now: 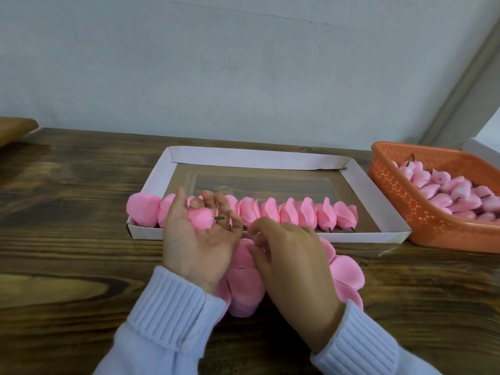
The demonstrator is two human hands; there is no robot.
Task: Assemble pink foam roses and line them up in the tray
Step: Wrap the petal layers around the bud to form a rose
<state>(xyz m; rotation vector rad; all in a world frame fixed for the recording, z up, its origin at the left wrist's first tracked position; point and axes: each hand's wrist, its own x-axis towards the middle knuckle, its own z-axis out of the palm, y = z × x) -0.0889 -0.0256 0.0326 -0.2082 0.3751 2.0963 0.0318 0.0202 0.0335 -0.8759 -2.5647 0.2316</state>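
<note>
My left hand [197,236] is palm up, fingers curled around a pink foam rose bud [200,218] whose short dark stem points right. My right hand [289,253] rests palm down on a pile of loose pink foam petals [347,274] on the table, fingertips pinching at a petal; whether one is lifted is hidden. Just beyond both hands stands a shallow white cardboard tray [351,235]. A row of several finished pink roses [297,215] runs along its near side, stems toward me.
An orange perforated plastic basket [405,207] at the right holds several pink buds with stems. The dark wooden table [67,239] meets a pale wall behind. A brown wooden object [13,129] sits at the far left edge.
</note>
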